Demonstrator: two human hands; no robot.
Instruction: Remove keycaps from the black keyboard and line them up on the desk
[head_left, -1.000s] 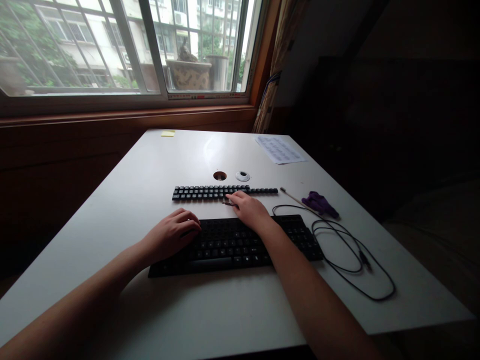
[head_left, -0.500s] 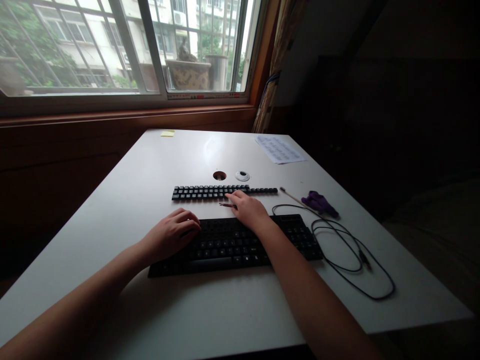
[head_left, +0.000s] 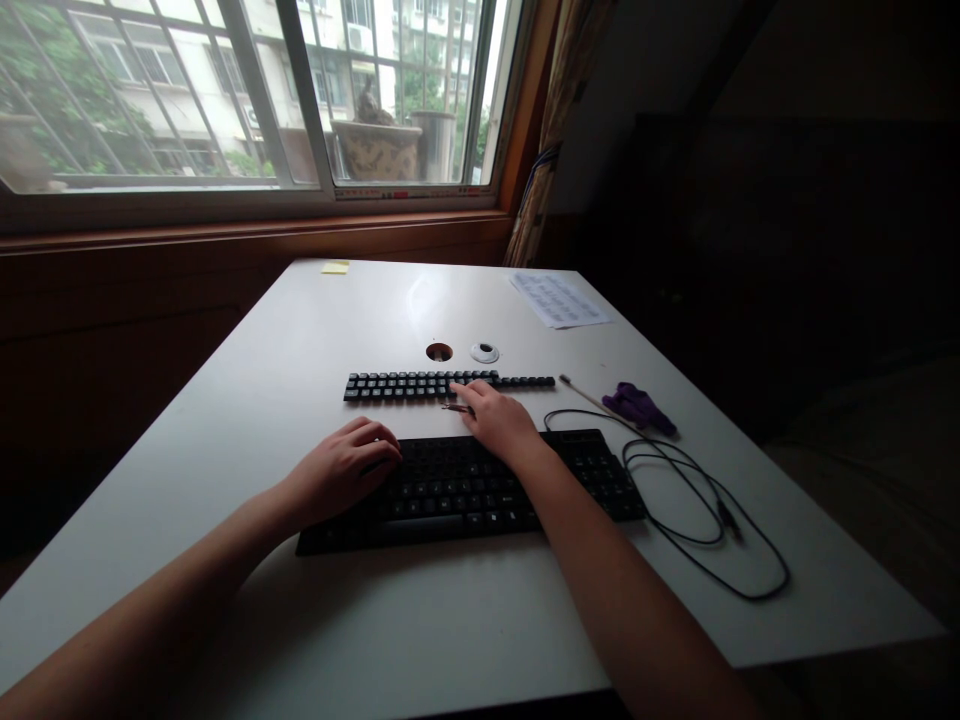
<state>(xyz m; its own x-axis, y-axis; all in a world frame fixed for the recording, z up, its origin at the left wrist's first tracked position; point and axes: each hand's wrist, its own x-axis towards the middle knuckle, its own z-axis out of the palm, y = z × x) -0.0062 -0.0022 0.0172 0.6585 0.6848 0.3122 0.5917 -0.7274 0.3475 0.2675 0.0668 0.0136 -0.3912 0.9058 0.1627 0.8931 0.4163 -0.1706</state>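
Observation:
A black keyboard (head_left: pixel 450 495) lies on the white desk, with part of its upper rows bare of keycaps. Over its left end, my left hand (head_left: pixel 349 460) rests with fingers curled and together, gripping the keyboard. My right hand (head_left: pixel 495 415) reaches past the keyboard's far edge. Its index finger touches the near row of loose black keycaps (head_left: pixel 405 385), which stand in several lines behind the keyboard. From under the same hand sticks out a slim dark tool with a forked tip (head_left: pixel 454 408); its grip end is hidden by the fingers.
A black cable (head_left: pixel 750 597) loops to the right of the keyboard. Nearby lie a purple cloth or glove (head_left: pixel 637 408) and a thin brush (head_left: pixel 586 396). Farther back are a round desk hole (head_left: pixel 439 352), its white cover (head_left: pixel 485 352), printed paper (head_left: pixel 561 300) and a yellow note (head_left: pixel 335 268).
The forked tool under my right hand has shifted very slightly to the right. My left hand and the keyboard look unmoved.

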